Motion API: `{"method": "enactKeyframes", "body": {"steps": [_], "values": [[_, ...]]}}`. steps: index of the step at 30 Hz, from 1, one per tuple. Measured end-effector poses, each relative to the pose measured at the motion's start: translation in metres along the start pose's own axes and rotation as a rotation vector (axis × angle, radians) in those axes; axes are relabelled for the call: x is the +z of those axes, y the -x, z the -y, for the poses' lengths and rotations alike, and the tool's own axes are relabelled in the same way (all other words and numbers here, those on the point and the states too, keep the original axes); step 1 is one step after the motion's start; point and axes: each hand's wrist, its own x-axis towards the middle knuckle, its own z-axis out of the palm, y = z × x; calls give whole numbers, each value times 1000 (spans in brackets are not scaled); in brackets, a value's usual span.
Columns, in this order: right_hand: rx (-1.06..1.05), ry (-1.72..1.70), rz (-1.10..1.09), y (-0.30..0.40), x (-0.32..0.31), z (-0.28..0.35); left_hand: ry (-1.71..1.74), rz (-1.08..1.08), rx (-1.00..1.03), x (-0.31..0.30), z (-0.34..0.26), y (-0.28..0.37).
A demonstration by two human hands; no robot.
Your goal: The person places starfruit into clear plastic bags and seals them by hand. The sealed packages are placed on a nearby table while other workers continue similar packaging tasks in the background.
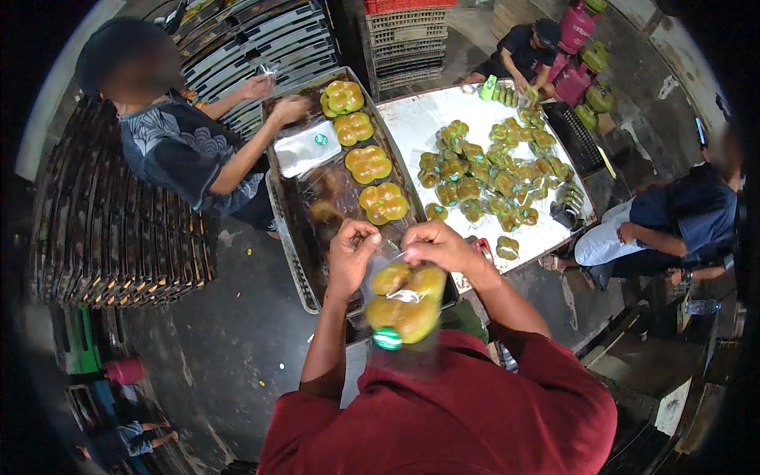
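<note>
My left hand (351,252) and my right hand (442,244) pinch the two top corners of a clear plastic bag (436,297). Inside it hangs a four-lobed bread bun (407,300), blurred by motion, with a green round label (388,339) low on the bag. The bag is in front of my chest, over the near end of a dark baking tray (332,219). Several unwrapped lobed buns (383,203) lie in a row along that tray's right side. A stack of clear bags (307,149) with a green label rests at its left.
A white table (409,124) bears a heap of bagged buns (475,172). A co-worker (190,136) reaches over the tray from the left; another person (525,56) works at the table's far end. Someone sits at right (665,219). Stacked trays (119,225) and crates (408,47) stand around.
</note>
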Motion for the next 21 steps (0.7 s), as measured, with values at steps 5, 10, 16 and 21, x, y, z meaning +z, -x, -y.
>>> {"method": "enactKeyframes", "body": {"steps": [5,10,16,21], "values": [[13,687,-491,7,-68,-61,-342,-9,-229,-33,36,7],[39,372,-1304,13,-109,-63,67,-19,-250,-40,41,15],[-107,420,-461,-9,-15,-44,-315,157,-323,-26,21,13],[103,335,-230,-19,16,-40,-65,104,-144,-15,15,12]]}}
